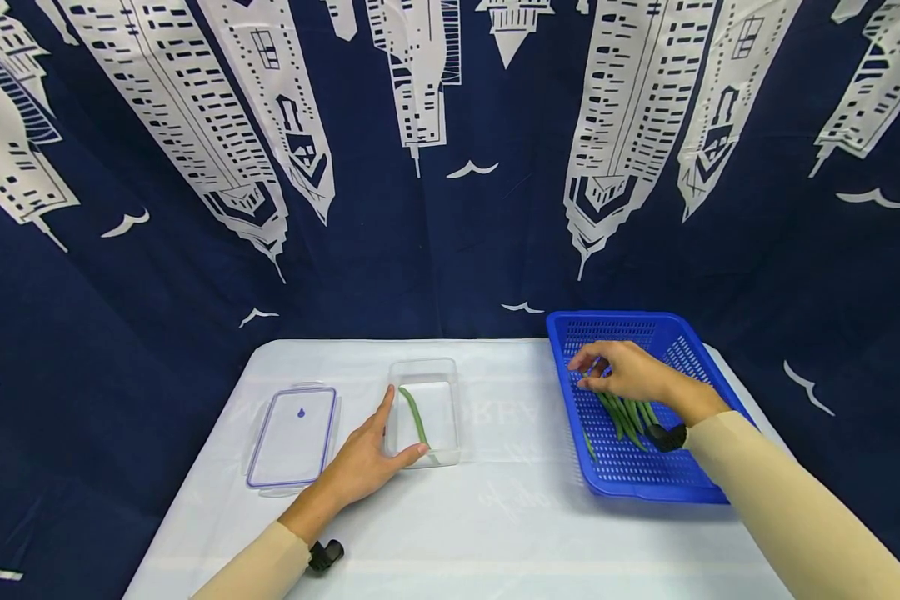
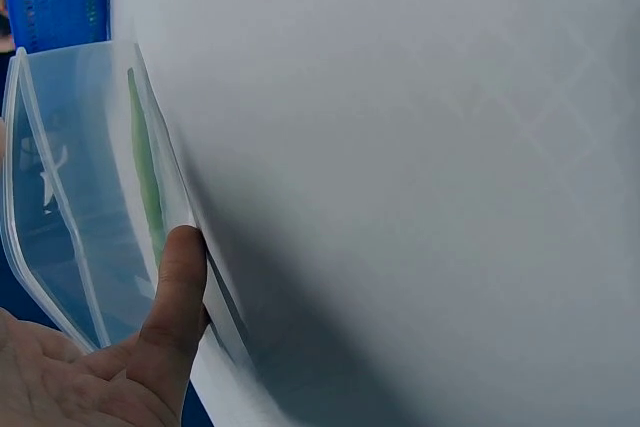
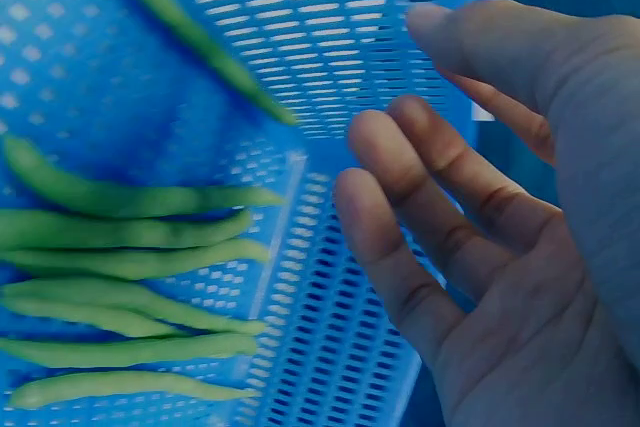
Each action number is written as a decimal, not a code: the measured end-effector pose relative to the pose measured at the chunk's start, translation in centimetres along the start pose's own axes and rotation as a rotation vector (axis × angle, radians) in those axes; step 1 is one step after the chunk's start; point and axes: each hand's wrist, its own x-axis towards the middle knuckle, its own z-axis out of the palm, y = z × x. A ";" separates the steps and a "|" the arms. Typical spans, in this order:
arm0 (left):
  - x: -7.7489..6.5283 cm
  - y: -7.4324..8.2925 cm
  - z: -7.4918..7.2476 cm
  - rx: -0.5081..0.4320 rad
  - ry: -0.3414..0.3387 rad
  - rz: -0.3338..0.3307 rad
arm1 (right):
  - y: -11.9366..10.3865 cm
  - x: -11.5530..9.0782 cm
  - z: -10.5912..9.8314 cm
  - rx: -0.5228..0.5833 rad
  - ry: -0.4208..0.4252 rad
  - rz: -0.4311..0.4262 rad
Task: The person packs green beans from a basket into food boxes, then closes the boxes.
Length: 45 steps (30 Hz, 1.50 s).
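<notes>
A clear plastic container (image 1: 442,417) stands mid-table with one green bean (image 1: 414,413) lying lengthwise in it. At its near left corner my left hand (image 1: 371,458) rests with thumb and fingers spread, the thumb (image 2: 183,267) against the outer wall in the left wrist view. Over the blue basket (image 1: 645,487) hovers my right hand (image 1: 622,371), fingers slightly bent and nothing between them. Several green beans (image 1: 626,417) lie side by side on the basket floor; in the right wrist view one bean (image 3: 190,32) sits apart from the row (image 3: 130,264).
Left of the container lies a clear lid (image 1: 292,437) with a blue seal. A white cloth (image 1: 510,533) covers the table, and a dark blue curtain (image 1: 435,242) with white building prints hangs behind it. The basket's perforated walls rise around the beans.
</notes>
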 end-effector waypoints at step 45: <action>0.0 0.0 0.0 0.003 0.002 -0.005 | 3.9 -0.5 3.8 -0.020 -0.274 -0.118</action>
